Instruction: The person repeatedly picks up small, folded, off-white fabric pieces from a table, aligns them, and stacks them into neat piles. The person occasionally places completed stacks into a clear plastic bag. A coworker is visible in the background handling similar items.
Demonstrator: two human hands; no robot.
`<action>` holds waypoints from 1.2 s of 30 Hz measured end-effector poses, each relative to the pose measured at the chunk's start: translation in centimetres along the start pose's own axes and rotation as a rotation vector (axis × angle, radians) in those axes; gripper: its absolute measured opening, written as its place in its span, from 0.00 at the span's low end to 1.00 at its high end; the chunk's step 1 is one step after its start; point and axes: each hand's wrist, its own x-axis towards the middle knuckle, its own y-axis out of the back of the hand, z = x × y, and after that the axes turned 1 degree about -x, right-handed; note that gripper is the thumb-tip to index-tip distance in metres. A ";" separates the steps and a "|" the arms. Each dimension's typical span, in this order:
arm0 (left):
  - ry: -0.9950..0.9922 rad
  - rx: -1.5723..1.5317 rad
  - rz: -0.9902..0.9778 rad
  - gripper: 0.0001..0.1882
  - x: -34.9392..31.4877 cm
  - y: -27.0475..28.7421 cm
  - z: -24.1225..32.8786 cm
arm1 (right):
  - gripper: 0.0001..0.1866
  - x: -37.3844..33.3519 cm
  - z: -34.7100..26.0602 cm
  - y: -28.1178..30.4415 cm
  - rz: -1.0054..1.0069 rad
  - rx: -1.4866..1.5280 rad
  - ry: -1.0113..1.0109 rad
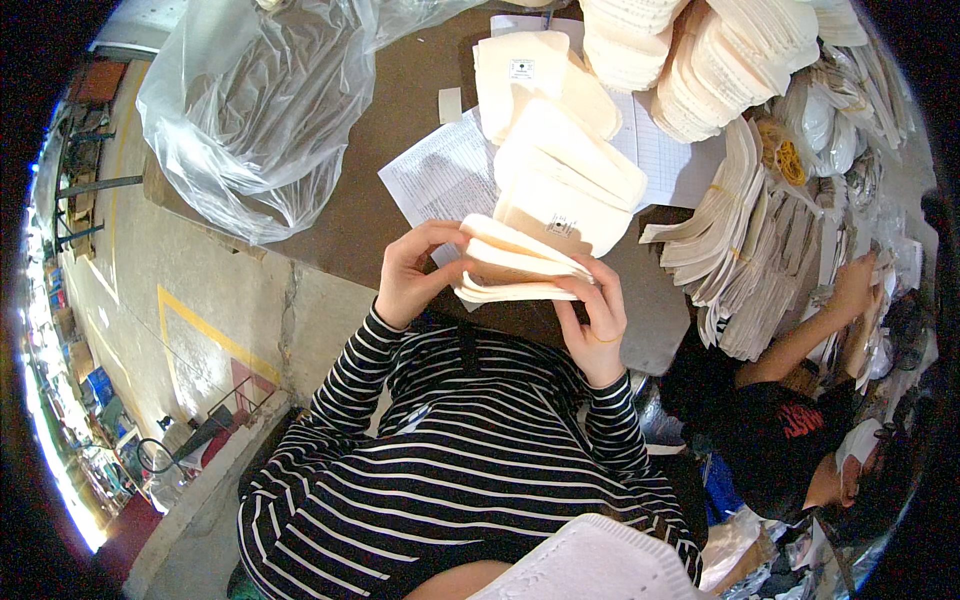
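I hold a small stack of cream-coloured, flat cloth-like pieces [515, 262] in front of my chest, fanned apart along the side toward me. My left hand [412, 268] grips its left end between thumb and fingers. At the right end, my right hand [598, 318] pinches the layers, and a thin yellow band circles one of its fingers. Just beyond lies a loose pile of similar cream pieces [570, 165] with rounded ends, brightly lit. One near piece bears a small dark print. Another cream piece [520, 75] with a printed square mark lies farther off. Their exact kind cannot be made out.
Printed sheets [430, 165] lie under the pile on the brown table [405, 80]. A clear plastic bag [260, 120] drapes over its far left. Tall cream stacks [735, 60], banded greyish bundles [740, 240] and yellow rubber bands [785, 150] crowd the right. A co-worker's arm [815, 320] reaches there.
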 end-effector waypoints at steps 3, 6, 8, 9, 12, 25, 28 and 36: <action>-0.010 -0.019 -0.014 0.18 0.2 -0.4 -0.3 | 0.13 0.1 -0.1 0.1 0.008 0.007 0.011; -0.097 0.154 -0.141 0.18 0.2 0.6 -0.9 | 0.12 0.1 -0.2 -0.1 0.031 0.011 -0.005; -0.007 0.091 -0.097 0.14 -0.1 0.2 -0.8 | 0.13 -0.2 -0.2 -0.5 0.065 0.052 -0.073; 0.037 0.059 -0.074 0.13 -0.2 -0.2 -0.7 | 0.13 -0.3 -0.3 -0.6 0.081 0.072 -0.105; 0.064 -0.006 0.017 0.11 -0.4 -1.2 -0.3 | 0.13 -0.4 -0.4 -0.9 0.093 0.045 -0.141; -0.134 0.334 -0.098 0.24 -0.7 -2.0 -1.2 | 0.20 -0.3 -0.1 -1.5 0.126 0.050 0.000; -0.241 0.224 0.126 0.28 -1.4 -3.2 -2.6 | 0.30 -0.7 0.3 -1.5 0.031 0.050 0.053; -0.268 0.223 0.025 0.31 -2.0 -4.4 -1.2 | 0.38 -1.6 0.0 -1.6 -0.021 -0.017 0.074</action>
